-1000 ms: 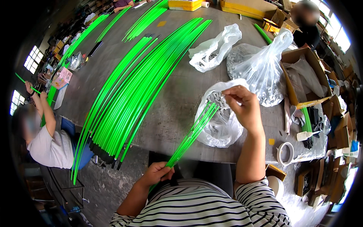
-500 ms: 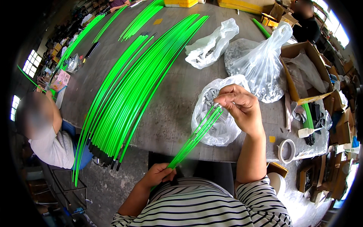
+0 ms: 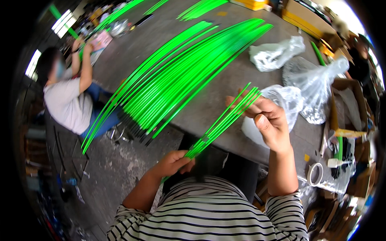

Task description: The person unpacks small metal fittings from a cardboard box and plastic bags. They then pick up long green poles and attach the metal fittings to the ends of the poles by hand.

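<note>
My left hand is closed round several thin bright green rods, held slanting up to the right in front of my body. Behind their upper tips is my right hand, thumb and fingers apart. No object shows in its grasp, though the rods cross in front of some fingers and the fingertips are blurred. Beside this hand lies an open clear plastic bag, partly covered by it. On the table to the left rests a large bundle of green rods with dark near ends.
A crumpled plastic bag and a fuller clear bag lie at the right. Beyond them stands an open cardboard box. A tape roll sits near the table edge. One person sits at left, another far right.
My right hand has come away from the rod tips and its pinch has opened. The rods' tips now stand free. The whole view has swung left, so the table things appear further right.
</note>
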The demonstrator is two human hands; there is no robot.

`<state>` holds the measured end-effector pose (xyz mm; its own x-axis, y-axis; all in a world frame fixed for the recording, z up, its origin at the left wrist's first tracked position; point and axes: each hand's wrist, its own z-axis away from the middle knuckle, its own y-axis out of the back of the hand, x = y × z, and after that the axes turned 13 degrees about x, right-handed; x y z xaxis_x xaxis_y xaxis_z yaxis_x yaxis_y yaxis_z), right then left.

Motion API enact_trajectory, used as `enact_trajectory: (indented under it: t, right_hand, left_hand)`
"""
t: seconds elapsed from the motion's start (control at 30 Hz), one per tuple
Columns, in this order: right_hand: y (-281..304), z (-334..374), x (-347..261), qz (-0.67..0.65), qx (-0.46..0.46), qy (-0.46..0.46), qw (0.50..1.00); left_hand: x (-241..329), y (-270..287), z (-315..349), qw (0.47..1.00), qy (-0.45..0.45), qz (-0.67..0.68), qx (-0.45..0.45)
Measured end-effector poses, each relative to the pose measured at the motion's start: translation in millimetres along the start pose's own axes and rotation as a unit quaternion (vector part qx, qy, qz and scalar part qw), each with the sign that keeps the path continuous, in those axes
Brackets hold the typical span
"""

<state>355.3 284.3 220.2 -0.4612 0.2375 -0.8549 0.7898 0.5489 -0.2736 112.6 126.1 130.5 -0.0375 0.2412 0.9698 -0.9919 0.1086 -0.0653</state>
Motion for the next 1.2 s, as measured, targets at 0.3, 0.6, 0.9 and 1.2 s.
enact_trajectory:
  t: [0.3, 0.6, 0.9, 1.2]
  right_hand:
    - [-177, 1, 0, 0.051, -0.210, -0.057, 0.975]
    - [-232, 36, 85, 0.212, -0.299, -0.024, 0.930]
    - [-243, 38, 98, 0.215, -0.255, -0.005, 0.943]
    - [-247, 36, 94, 0.257, -0.289, -0.012, 0.922]
  left_hand:
    - [-36, 47, 62, 0.976, -0.111, -0.123, 0.144]
    - [-122, 85, 96, 0.945, -0.060, -0.143, 0.288]
    - [-89, 98, 110, 0.930, -0.156, -0.096, 0.319]
    - [-69, 98, 95, 0.927, -0.198, -0.144, 0.284]
